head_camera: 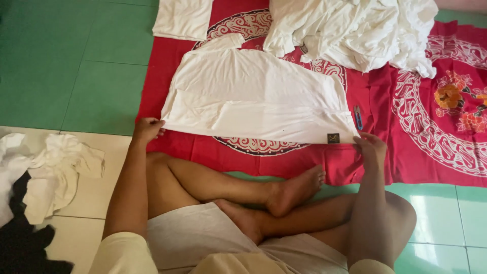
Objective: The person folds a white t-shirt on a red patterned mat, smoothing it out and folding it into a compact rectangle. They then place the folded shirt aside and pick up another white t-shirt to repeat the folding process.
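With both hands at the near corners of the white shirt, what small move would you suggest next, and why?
Probably lift the near edge and fold it away over the white cotton shirt: the left hand and right hand pinch its corners, and it lies flat on the red patterned cloth.

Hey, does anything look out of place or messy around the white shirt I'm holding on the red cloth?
The white shirt lies fairly flat, both hands at its near hem corners: left hand, right hand. What stands out is a small blue tool, maybe snips, lying loose right beside the shirt's edge, and a crumpled white heap behind it.
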